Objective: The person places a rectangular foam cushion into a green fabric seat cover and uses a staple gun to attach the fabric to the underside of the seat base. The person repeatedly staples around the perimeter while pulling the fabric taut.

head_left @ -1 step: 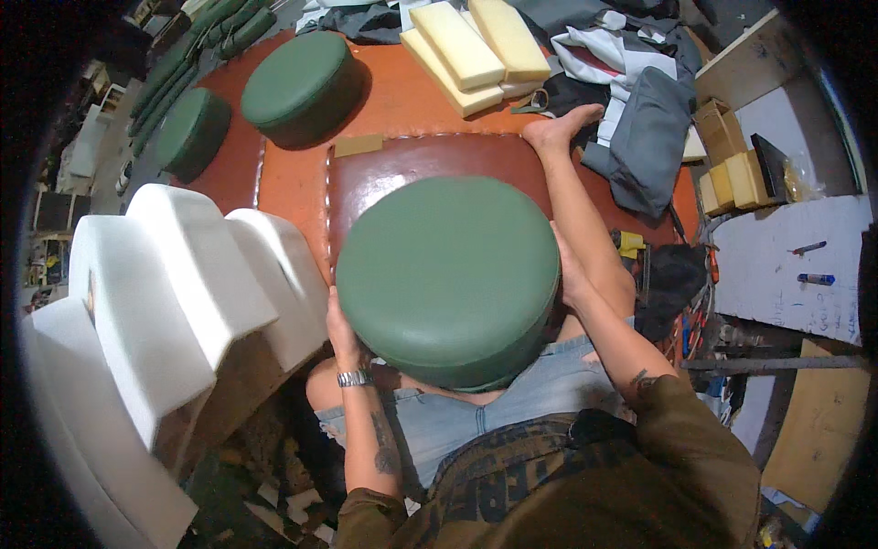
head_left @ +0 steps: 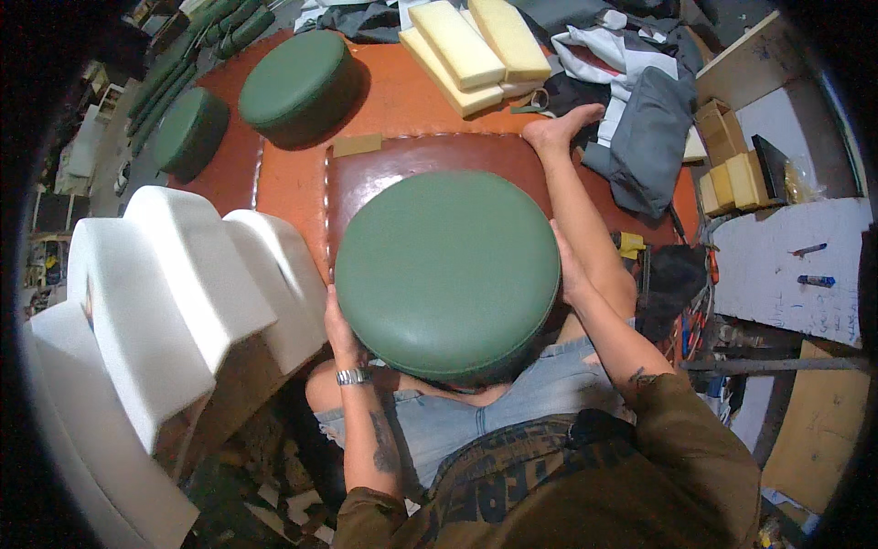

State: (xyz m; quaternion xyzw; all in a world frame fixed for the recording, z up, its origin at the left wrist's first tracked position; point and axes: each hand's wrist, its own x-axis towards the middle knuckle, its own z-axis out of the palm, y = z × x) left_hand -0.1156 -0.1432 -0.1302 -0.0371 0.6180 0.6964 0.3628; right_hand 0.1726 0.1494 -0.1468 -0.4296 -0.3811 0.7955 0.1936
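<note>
A round green padded seat [head_left: 446,270] with a stitched seam round its top is held at lap level over a maroon padded mat [head_left: 393,163]. My left hand [head_left: 341,325] grips its left side, and my right hand [head_left: 569,267] is wrapped against its right side; both sets of fingers are partly hidden by the seat. My bare right leg and foot [head_left: 562,126] stretch forward along the right of it.
Two green round seats [head_left: 297,87] [head_left: 192,128] lie farther back on orange mats [head_left: 288,197]. White curved foam pieces [head_left: 174,302] fill the left. Yellow foam blocks [head_left: 457,50], grey fabric [head_left: 649,137], tools [head_left: 631,247] and a white board [head_left: 786,274] lie beyond and right.
The green seat in my hands has shifted very slightly away from my body and tilted a little, showing more of the seam along its near edge.
</note>
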